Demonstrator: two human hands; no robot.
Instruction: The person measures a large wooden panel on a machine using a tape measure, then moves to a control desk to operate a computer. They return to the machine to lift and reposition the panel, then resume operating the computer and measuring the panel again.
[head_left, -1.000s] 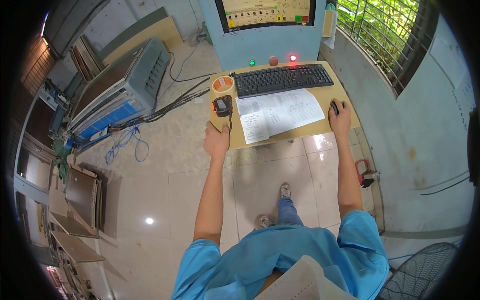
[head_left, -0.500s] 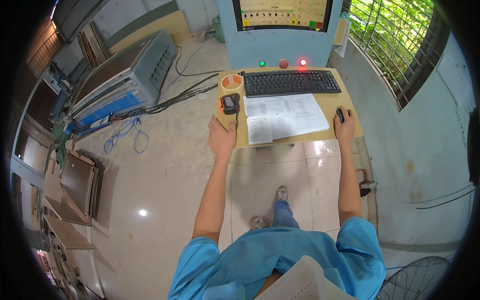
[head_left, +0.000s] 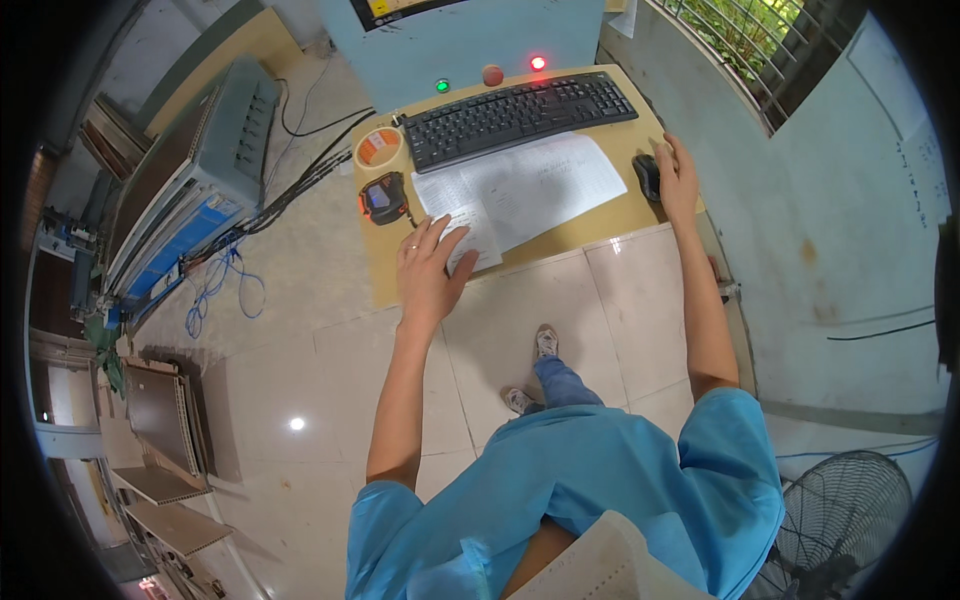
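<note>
My left hand (head_left: 428, 272) is open, its fingers apart over the left edge of a small printed slip (head_left: 482, 240). That slip overlaps a larger printed sheet (head_left: 545, 185) on the desk board. Just beyond the hand lies a black and orange tape measure (head_left: 383, 198), with a roll of tape (head_left: 380, 150) behind it. My right hand (head_left: 680, 185) is off to the right of a black computer mouse (head_left: 647, 177), fingers stretched out and holding nothing. A black keyboard (head_left: 520, 118) spans the far side of the board.
Behind the keyboard rises a blue cabinet (head_left: 470, 45) with a green light, a red button and a red light. A barred window (head_left: 735, 45) is at right. A grey machine (head_left: 225, 150) with cables stands left. Boards (head_left: 160, 410) lean lower left; a fan (head_left: 845, 520) stands lower right.
My left hand has moved from the board's left edge onto the slip. My right hand has come off the mouse to its right. The view has shifted and tilted.
</note>
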